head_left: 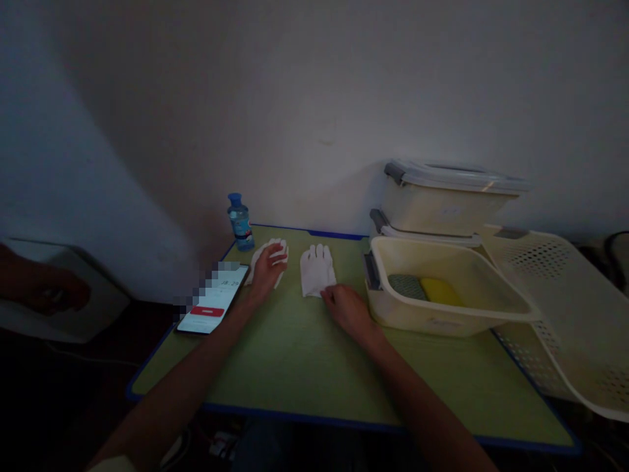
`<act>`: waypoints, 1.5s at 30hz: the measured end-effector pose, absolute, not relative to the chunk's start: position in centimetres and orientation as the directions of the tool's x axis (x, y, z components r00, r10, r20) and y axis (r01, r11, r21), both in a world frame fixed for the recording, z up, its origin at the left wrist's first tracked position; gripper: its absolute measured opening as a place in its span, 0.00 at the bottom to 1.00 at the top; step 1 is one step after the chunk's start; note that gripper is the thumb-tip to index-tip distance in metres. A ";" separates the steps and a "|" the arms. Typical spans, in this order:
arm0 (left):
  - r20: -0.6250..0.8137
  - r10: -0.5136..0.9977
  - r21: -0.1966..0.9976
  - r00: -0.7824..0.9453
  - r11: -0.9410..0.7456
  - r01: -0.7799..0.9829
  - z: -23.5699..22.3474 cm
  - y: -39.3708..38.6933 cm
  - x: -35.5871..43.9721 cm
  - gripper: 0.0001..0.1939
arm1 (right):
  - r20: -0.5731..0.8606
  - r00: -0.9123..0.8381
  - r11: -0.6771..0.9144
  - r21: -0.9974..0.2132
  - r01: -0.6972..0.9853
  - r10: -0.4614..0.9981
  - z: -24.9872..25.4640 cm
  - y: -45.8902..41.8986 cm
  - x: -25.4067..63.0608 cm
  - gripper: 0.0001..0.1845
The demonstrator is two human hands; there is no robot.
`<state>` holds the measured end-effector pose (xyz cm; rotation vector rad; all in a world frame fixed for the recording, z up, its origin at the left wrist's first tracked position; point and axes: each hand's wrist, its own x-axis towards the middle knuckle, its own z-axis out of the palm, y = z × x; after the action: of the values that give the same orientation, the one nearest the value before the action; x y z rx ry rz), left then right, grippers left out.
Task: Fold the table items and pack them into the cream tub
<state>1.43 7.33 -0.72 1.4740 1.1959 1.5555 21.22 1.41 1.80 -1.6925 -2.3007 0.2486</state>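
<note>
Two white gloves lie flat on the green table (295, 367), fingers pointing away from me. My left hand (268, 269) rests over the left glove (280, 246), its fingers stretched out and partly apart. The lower cuff corner of the right glove (316, 270) is at the fingertips of my right hand (348, 307), which is curled with thumb and forefinger pinched on that edge. A lit phone (209, 313) lies left of my left forearm. Behind it stands a clear bottle (240, 226) with a blue cap and blue liquid.
On the right, a cream tub (442, 322) holds a grey-green item (407, 286) and a yellow item (441, 292). Behind it are stacked lidded boxes (447, 206). A white perforated basket (580, 308) leans at the right edge. Another person's hand (59, 288) shows at far left.
</note>
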 end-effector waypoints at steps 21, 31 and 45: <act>0.348 0.794 0.294 0.498 -0.597 0.747 -0.9 3.1 4.6 0.20 | 0.320 -0.218 0.385 -0.696 0.607 0.922 -1.5 4.3 21.6 0.20; 0.222 0.753 0.195 0.619 -0.656 0.729 -2.6 3.1 4.4 0.34 | 0.149 -0.133 0.173 -0.965 0.197 0.980 -1.5 5.2 21.6 0.27; 0.178 0.720 0.201 0.671 -0.694 0.692 -2.1 2.8 4.3 0.34 | 0.322 -0.112 0.324 -0.744 0.585 0.940 -1.5 5.3 22.7 0.25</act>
<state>4.31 2.79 -2.09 2.7633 1.1723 0.3707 22.66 5.26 -1.51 -1.3587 -1.8026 0.5693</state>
